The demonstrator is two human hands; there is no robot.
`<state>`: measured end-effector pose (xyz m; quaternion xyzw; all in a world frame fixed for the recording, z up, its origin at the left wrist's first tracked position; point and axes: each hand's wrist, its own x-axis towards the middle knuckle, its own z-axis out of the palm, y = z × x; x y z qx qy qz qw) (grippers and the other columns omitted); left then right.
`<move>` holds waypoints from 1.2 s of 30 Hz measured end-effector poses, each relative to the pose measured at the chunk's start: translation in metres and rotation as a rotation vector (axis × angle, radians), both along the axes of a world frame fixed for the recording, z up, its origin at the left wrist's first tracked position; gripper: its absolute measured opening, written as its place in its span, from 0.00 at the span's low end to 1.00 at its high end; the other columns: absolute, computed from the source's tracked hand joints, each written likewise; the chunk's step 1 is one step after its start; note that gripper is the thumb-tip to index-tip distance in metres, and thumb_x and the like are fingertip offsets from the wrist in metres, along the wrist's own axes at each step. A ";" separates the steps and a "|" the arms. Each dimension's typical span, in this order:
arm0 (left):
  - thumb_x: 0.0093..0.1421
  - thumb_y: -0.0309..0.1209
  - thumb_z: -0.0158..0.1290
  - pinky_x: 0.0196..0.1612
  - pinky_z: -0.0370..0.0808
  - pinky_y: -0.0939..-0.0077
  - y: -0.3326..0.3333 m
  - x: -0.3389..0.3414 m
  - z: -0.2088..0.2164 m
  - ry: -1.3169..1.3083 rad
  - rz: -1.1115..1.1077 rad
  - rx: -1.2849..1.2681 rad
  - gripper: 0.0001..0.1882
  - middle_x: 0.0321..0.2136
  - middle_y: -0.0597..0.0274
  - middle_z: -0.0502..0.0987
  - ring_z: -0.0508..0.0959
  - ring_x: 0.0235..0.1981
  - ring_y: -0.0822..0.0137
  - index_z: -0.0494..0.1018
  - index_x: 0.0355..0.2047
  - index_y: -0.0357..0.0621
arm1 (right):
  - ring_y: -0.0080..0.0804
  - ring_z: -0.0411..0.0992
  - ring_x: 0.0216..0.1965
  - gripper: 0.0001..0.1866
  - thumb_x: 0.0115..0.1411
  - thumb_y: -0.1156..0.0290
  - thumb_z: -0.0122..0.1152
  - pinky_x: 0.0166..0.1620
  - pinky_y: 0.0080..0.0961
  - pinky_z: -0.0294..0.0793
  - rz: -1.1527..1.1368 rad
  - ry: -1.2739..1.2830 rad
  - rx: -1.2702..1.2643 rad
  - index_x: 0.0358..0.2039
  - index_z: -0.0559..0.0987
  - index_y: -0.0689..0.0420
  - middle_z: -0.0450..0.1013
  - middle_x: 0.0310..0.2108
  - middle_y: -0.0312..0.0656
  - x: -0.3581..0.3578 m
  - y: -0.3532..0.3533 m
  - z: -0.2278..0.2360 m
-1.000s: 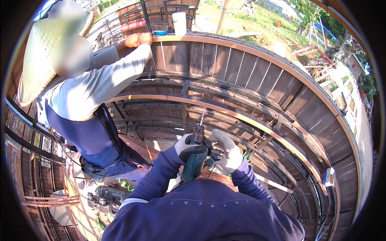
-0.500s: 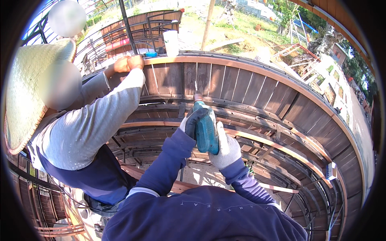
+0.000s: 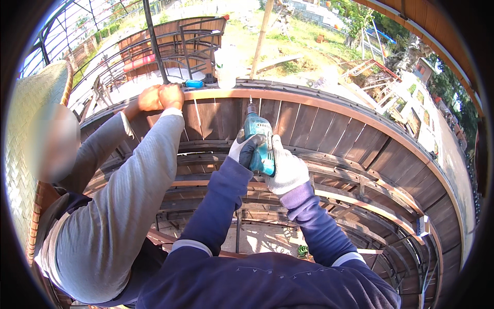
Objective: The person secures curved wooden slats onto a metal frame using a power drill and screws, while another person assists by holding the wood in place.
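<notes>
A teal power drill (image 3: 259, 135) points away from me, gripped between both gloved hands. My left hand (image 3: 244, 149), in a white glove with a dark palm, wraps its left side. On the other side my right hand (image 3: 286, 167), in a white glove, closes around the drill's body; some fingers are hidden behind it. The drill's bit meets or overlaps the reddish-brown wooden strip (image 3: 309, 100) along the top of the curved plank wall (image 3: 296, 121); contact cannot be made out for certain.
On the left, a co-worker in a woven hat (image 3: 38, 108) presses both hands (image 3: 163, 98) on the strip. A blue box (image 3: 194, 83) and a whitish container (image 3: 225, 72) stand beyond the rim. Curved metal rails (image 3: 329, 162) run below; a small white box (image 3: 423, 225) sits at right.
My hands have raised the drill, bringing its bit from the planks up to the top wooden strip. The co-worker's hands stay on the strip while their body shifts closer and lower in view.
</notes>
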<state>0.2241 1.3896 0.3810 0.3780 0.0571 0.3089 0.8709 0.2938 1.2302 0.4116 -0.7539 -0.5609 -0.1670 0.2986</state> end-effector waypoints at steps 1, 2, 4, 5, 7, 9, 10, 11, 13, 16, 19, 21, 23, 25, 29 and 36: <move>0.61 0.20 0.54 0.49 0.85 0.60 0.004 0.002 0.002 -0.062 -0.044 -0.036 0.24 0.47 0.52 0.78 0.83 0.45 0.56 0.67 0.59 0.38 | 0.52 0.79 0.34 0.48 0.47 0.69 0.72 0.38 0.42 0.79 0.004 -0.032 0.031 0.68 0.61 0.66 0.78 0.37 0.53 0.001 0.004 -0.001; 0.61 0.20 0.54 0.49 0.85 0.60 0.007 0.003 0.002 -0.050 -0.026 -0.025 0.24 0.46 0.52 0.78 0.83 0.44 0.56 0.67 0.59 0.38 | 0.52 0.79 0.34 0.48 0.47 0.69 0.71 0.38 0.42 0.79 -0.001 -0.021 0.023 0.68 0.62 0.66 0.78 0.37 0.53 0.002 0.008 -0.001; 0.62 0.21 0.54 0.48 0.85 0.60 0.012 0.006 0.001 -0.020 0.007 -0.008 0.24 0.46 0.52 0.78 0.83 0.44 0.56 0.67 0.59 0.38 | 0.52 0.80 0.34 0.47 0.47 0.70 0.71 0.38 0.41 0.80 -0.017 0.009 0.000 0.67 0.63 0.66 0.78 0.37 0.53 0.005 0.014 -0.002; 0.62 0.21 0.54 0.46 0.86 0.60 0.011 0.005 0.003 0.006 0.023 -0.025 0.23 0.45 0.52 0.79 0.83 0.43 0.57 0.67 0.58 0.38 | 0.52 0.80 0.34 0.46 0.47 0.70 0.71 0.38 0.41 0.80 -0.017 0.015 -0.010 0.67 0.63 0.66 0.78 0.37 0.53 0.005 0.017 -0.001; 0.62 0.21 0.55 0.45 0.86 0.61 0.015 0.009 -0.002 0.006 0.019 -0.012 0.23 0.45 0.52 0.79 0.84 0.43 0.57 0.68 0.58 0.39 | 0.52 0.80 0.35 0.46 0.48 0.70 0.71 0.38 0.41 0.80 -0.022 0.032 -0.033 0.67 0.63 0.67 0.78 0.36 0.53 0.005 0.018 0.002; 0.62 0.20 0.55 0.45 0.86 0.62 0.016 0.010 -0.006 0.016 0.013 -0.022 0.23 0.45 0.52 0.79 0.84 0.43 0.57 0.68 0.58 0.39 | 0.52 0.80 0.35 0.46 0.48 0.70 0.70 0.38 0.40 0.80 -0.013 0.009 -0.015 0.67 0.63 0.68 0.78 0.36 0.53 0.005 0.018 0.000; 0.62 0.20 0.55 0.44 0.86 0.62 0.015 0.007 -0.001 0.026 0.013 -0.033 0.23 0.45 0.52 0.79 0.84 0.42 0.58 0.68 0.58 0.39 | 0.51 0.80 0.35 0.45 0.48 0.70 0.70 0.38 0.40 0.80 -0.006 -0.001 0.000 0.67 0.63 0.68 0.78 0.36 0.54 0.005 0.018 -0.001; 0.62 0.20 0.55 0.44 0.87 0.63 0.014 0.006 0.002 0.035 0.012 -0.045 0.23 0.45 0.52 0.79 0.84 0.42 0.58 0.68 0.58 0.39 | 0.51 0.80 0.35 0.45 0.48 0.70 0.70 0.38 0.41 0.80 -0.010 0.006 -0.010 0.67 0.63 0.68 0.78 0.36 0.54 0.004 0.018 0.000; 0.62 0.19 0.55 0.44 0.87 0.63 0.014 0.006 0.002 0.006 0.011 -0.061 0.23 0.45 0.52 0.79 0.84 0.42 0.58 0.68 0.58 0.39 | 0.51 0.80 0.35 0.45 0.48 0.70 0.70 0.38 0.41 0.80 -0.019 0.017 -0.029 0.67 0.63 0.69 0.78 0.36 0.54 0.003 0.018 0.001; 0.62 0.19 0.55 0.44 0.87 0.62 0.015 0.007 -0.001 -0.014 -0.006 -0.090 0.23 0.45 0.52 0.79 0.84 0.42 0.58 0.68 0.58 0.38 | 0.51 0.80 0.35 0.45 0.48 0.70 0.70 0.38 0.41 0.80 -0.014 0.002 0.009 0.67 0.63 0.68 0.78 0.36 0.54 0.003 0.018 0.000; 0.62 0.19 0.55 0.44 0.87 0.62 0.021 0.010 -0.007 0.006 0.003 -0.069 0.23 0.45 0.52 0.79 0.84 0.41 0.57 0.68 0.58 0.38 | 0.51 0.80 0.35 0.46 0.48 0.70 0.70 0.38 0.41 0.80 -0.041 0.036 -0.027 0.67 0.63 0.67 0.78 0.36 0.54 0.002 0.019 0.006; 0.62 0.19 0.55 0.43 0.86 0.63 0.023 0.012 -0.007 0.005 0.001 -0.067 0.22 0.45 0.52 0.79 0.84 0.41 0.58 0.68 0.56 0.39 | 0.51 0.80 0.35 0.46 0.47 0.70 0.71 0.38 0.41 0.80 -0.040 0.035 -0.016 0.67 0.63 0.67 0.78 0.36 0.54 0.002 0.020 0.000; 0.61 0.19 0.58 0.42 0.86 0.66 0.021 0.010 -0.006 -0.019 -0.014 -0.098 0.20 0.44 0.54 0.80 0.84 0.39 0.61 0.70 0.54 0.39 | 0.51 0.80 0.35 0.47 0.47 0.70 0.71 0.38 0.41 0.80 -0.036 0.032 -0.001 0.67 0.63 0.67 0.78 0.36 0.53 0.002 0.021 -0.002; 0.61 0.19 0.58 0.46 0.84 0.67 0.021 0.006 0.000 -0.035 -0.016 -0.106 0.24 0.46 0.54 0.79 0.83 0.43 0.62 0.67 0.57 0.40 | 0.51 0.80 0.34 0.47 0.47 0.70 0.71 0.38 0.41 0.80 -0.030 0.032 0.019 0.68 0.62 0.67 0.78 0.36 0.53 0.001 0.022 -0.003; 0.60 0.19 0.60 0.55 0.79 0.71 -0.018 -0.018 0.024 -0.066 0.141 0.037 0.36 0.53 0.55 0.74 0.79 0.51 0.64 0.60 0.67 0.42 | 0.51 0.80 0.36 0.48 0.46 0.68 0.72 0.40 0.40 0.79 -0.043 0.085 0.007 0.68 0.62 0.68 0.78 0.37 0.54 0.002 0.024 -0.005; 0.61 0.23 0.61 0.59 0.72 0.73 -0.023 -0.007 -0.004 0.062 0.364 0.298 0.45 0.63 0.56 0.66 0.71 0.59 0.68 0.51 0.74 0.41 | 0.52 0.78 0.34 0.47 0.47 0.68 0.70 0.39 0.41 0.78 -0.002 0.092 0.067 0.67 0.62 0.69 0.76 0.36 0.55 0.003 0.028 -0.008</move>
